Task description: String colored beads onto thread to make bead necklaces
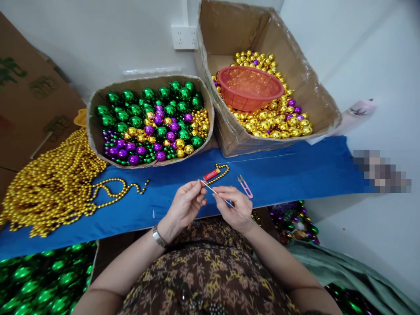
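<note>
A long thin metal needle slants between my two hands above the blue cloth. My left hand pinches its far end between thumb and forefinger; any thread there is too fine to make out. Further down the shaft, my right hand grips the needle, whose other end sticks out below the palm. Just beyond my fingertips lies a red lighter, with a short strand of gold beads curving around it. A pair of thread snips with a pink-purple handle rests to the right.
A low carton of green, purple and gold balls stands at the back. Beside it, a taller carton holds gold balls and a red basket. Gold bead strands are heaped at left on the blue cloth.
</note>
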`<state>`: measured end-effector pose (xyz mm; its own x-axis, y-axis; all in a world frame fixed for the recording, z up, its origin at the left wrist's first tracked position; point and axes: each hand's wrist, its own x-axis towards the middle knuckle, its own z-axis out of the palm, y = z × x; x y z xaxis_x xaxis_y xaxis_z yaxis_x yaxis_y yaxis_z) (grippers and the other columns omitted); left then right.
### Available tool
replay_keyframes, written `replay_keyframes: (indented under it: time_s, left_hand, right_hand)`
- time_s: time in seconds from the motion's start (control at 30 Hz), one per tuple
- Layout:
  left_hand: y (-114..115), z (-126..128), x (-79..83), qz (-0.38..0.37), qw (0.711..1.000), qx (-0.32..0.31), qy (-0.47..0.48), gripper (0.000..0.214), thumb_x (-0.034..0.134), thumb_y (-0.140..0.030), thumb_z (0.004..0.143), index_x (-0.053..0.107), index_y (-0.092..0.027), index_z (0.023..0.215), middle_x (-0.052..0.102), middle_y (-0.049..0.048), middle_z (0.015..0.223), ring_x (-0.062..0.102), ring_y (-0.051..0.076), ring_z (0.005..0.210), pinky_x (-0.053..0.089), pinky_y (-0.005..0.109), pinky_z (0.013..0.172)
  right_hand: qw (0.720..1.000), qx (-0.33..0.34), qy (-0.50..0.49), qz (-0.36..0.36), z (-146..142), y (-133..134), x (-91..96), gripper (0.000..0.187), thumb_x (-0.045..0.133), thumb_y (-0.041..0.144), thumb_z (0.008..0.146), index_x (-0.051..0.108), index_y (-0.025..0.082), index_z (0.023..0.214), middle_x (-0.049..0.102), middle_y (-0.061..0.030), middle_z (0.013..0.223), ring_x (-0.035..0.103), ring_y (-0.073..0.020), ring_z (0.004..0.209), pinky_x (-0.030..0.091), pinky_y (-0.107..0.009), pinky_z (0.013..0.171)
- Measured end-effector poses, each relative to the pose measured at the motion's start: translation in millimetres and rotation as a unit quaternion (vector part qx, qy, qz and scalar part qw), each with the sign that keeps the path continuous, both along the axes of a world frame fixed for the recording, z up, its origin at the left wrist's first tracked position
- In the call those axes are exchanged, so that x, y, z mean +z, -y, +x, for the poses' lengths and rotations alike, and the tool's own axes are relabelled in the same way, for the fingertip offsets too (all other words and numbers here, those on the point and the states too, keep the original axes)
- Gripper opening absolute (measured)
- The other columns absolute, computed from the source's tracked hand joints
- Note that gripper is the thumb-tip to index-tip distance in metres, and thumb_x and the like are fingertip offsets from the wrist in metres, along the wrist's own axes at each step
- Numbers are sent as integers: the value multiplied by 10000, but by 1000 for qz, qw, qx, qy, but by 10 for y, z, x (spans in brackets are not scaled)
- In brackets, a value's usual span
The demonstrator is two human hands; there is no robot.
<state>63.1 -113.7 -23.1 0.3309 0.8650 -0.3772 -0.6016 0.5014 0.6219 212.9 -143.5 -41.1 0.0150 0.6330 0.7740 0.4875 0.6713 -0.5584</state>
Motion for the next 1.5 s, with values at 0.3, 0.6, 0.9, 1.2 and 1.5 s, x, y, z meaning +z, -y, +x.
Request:
replay_keyframes:
  time_s: [0.3, 0.6, 0.9, 1.2, 1.5]
  left_hand:
    - [-13, 4, 10, -5, 1000, -1, -1, 303, 863, -302, 620, 687, -104, 768, 631, -7, 601, 487, 32, 450, 468, 162, 463]
    - [-62, -34, 64, 30, 998, -32, -46, 229, 809, -248, 650, 627, -124, 710, 577, -23, 562, 485, 62, 460, 466, 205, 485]
    - [-505, -124, -317, 185, 932, 133, -282, 222, 674, -350, 710, 553, -163, 708, 582, -9, 647, 529, 107, 594, 441, 237, 604]
    - [-536, -217, -852, 325, 721, -12, -612, 124, 524, -245, 818, 543, -194, 708, 550, -1, 638, 500, 148, 592, 361, 267, 604]
    - [-552, -93, -874, 443, 660, -107, -597, 131, 484, -204, 889, 599, -188, 827, 653, 96, 1114, 580, 210, 1075, 423, 363, 937]
  right_hand:
    - [1000, 8, 28, 10, 1, -4, 11, 201, 635, 73, 834, 573, 214, 964, 744, -50, 975, 719, -149, 858, 594, -302, 751]
    - [996, 66, 48, -26, -5, -3, 48, 158, 600, 103, 869, 580, 215, 979, 732, -56, 978, 704, -154, 899, 594, -313, 779]
    - [971, 56, -108, -208, 280, -598, 524, 214, 363, 406, 1008, 457, 217, 1041, 731, -30, 974, 686, -76, 617, 558, -202, 575]
    - [993, -36, -100, -45, 878, -1245, 1931, 176, 397, 428, 997, 369, 255, 983, 648, -5, 962, 692, -61, 675, 417, -140, 410]
    - [987, -77, -138, -23, 834, -1264, 1956, 160, 398, 434, 999, 415, 306, 905, 457, 62, 604, 505, -80, 437, 328, -198, 323]
